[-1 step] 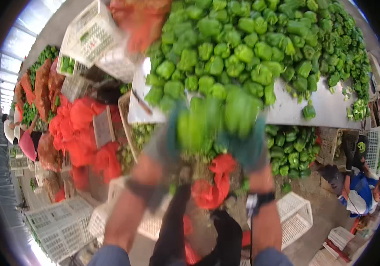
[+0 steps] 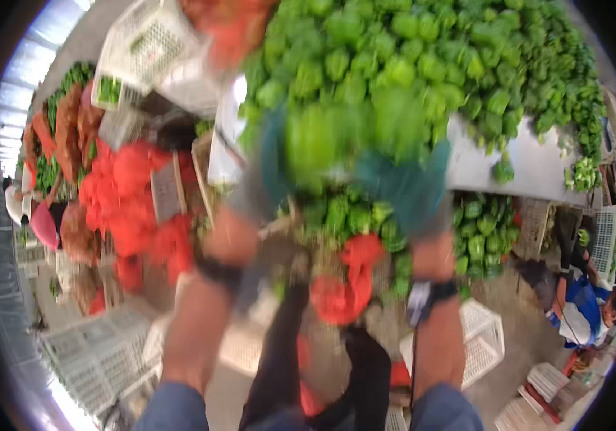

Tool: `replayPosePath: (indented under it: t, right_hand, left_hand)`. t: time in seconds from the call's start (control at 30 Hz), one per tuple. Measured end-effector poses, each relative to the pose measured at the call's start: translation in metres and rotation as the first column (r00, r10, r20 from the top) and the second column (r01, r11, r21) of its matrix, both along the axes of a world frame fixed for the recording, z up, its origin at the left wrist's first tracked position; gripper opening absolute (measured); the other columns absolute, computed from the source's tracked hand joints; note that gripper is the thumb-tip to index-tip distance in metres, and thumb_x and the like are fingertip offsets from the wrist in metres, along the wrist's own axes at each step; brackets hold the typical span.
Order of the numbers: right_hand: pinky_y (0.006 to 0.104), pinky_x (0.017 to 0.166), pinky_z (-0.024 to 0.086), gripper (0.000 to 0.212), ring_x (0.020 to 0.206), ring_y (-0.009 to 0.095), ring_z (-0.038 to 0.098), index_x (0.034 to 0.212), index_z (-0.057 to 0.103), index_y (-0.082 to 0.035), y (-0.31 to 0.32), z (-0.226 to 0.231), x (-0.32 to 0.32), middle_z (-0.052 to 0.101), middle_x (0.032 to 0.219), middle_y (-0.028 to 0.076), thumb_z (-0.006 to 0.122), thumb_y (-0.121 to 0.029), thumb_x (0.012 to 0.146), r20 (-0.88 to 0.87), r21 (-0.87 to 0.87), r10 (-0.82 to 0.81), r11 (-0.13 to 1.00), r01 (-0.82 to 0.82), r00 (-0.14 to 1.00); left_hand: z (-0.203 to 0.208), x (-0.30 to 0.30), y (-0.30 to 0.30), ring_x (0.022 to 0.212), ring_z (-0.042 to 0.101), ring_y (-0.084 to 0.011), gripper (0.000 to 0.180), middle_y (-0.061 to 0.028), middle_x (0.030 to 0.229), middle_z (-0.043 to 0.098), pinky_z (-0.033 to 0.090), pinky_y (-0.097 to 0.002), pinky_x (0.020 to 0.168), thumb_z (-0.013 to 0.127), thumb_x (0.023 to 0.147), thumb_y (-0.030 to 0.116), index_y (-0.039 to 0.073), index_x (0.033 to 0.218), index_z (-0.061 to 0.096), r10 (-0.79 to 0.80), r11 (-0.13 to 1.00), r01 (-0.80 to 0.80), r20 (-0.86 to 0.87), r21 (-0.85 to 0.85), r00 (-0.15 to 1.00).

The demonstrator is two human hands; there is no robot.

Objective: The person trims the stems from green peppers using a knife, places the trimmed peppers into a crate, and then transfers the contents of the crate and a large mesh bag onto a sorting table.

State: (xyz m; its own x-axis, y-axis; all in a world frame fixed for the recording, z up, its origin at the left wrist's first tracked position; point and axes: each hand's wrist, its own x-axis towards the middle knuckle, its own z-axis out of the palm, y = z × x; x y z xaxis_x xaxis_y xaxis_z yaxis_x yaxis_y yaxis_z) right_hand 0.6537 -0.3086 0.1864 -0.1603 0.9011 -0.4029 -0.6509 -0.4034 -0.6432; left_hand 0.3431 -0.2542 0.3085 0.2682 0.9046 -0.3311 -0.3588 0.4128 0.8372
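Note:
Both my hands wear dark green gloves with grey cuffs and reach forward over the near edge of the metal table (image 2: 480, 161). My left hand (image 2: 270, 161) is cupped along the left side of a green bell pepper (image 2: 311, 144), smeared by motion. Under and to the right of another blurred green bell pepper (image 2: 398, 118) is my right hand (image 2: 412, 179), its thumb and fingers around the pepper's lower end. Just beyond the hands, a large heap of green bell peppers (image 2: 351, 57) covers the table.
Under the table edge lie more green peppers (image 2: 484, 233). Red mesh sacks (image 2: 117, 190) are piled at the left, beside white plastic crates (image 2: 139, 54). A red net (image 2: 344, 287) lies by my feet. At the right a person in blue and white (image 2: 585, 309) sits near crates.
Both hands have moved forward and up toward the heap, with the two blurred peppers moving the same way. The right hand has also shifted a little to the right.

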Motion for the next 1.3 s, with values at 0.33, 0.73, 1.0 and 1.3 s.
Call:
replayPosePath:
  t: [0.33,0.73,1.0,1.3]
  right_hand:
    - [0.0351,0.089,0.056,0.048,0.099,0.02,0.069,0.139,0.064,-0.006,-0.021,-0.031,-0.004,0.072,0.119,0.007,0.071,-0.034,0.102,0.277,-0.26,0.255,0.948,-0.183,0.927]
    - [0.0485,0.089,0.059,0.044,0.102,0.038,0.074,0.121,0.069,-0.003,-0.229,-0.257,-0.031,0.075,0.108,0.019,0.079,-0.033,0.09,0.918,-0.391,0.222,0.657,-0.645,-0.33]
    - [0.0488,0.099,0.058,0.066,0.117,0.044,0.068,0.146,0.054,-0.004,-0.124,-0.353,-0.091,0.053,0.154,0.024,0.08,-0.03,0.092,0.945,-0.259,0.005,0.62,-0.741,-0.326]
    - [0.0524,0.092,0.058,0.073,0.106,0.044,0.069,0.14,0.054,-0.001,-0.244,-0.422,-0.057,0.061,0.128,0.024,0.089,-0.033,0.083,0.937,-0.292,0.157,0.84,-0.457,-0.312]
  left_hand:
    - [-0.039,-0.095,-0.13,0.11,0.073,-0.0267,0.059,-0.0133,0.139,0.067,0.062,-0.0383,0.087,0.063,0.108,0.042,0.012,0.158,0.05,0.275,0.901,-0.339,-0.247,-0.271,0.929]
    - [-0.384,-0.094,-0.408,0.123,0.066,-0.035,0.084,-0.024,0.137,0.065,0.053,-0.043,0.102,0.078,0.091,0.031,0.005,0.163,0.042,-0.102,0.728,-0.538,-0.843,-0.425,0.528]
    - [-0.533,-0.103,-0.373,0.144,0.048,-0.0514,0.108,-0.0345,0.159,0.045,0.042,-0.0533,0.12,0.081,0.085,0.049,0.005,0.168,0.027,-0.509,0.836,-0.224,-0.861,-0.501,0.026]
    - [-0.608,-0.097,-0.372,0.13,0.062,-0.0454,0.089,-0.0288,0.142,0.064,0.051,-0.0498,0.109,0.079,0.087,0.043,0.001,0.158,0.045,-0.698,0.689,-0.214,-0.713,-0.692,0.06]
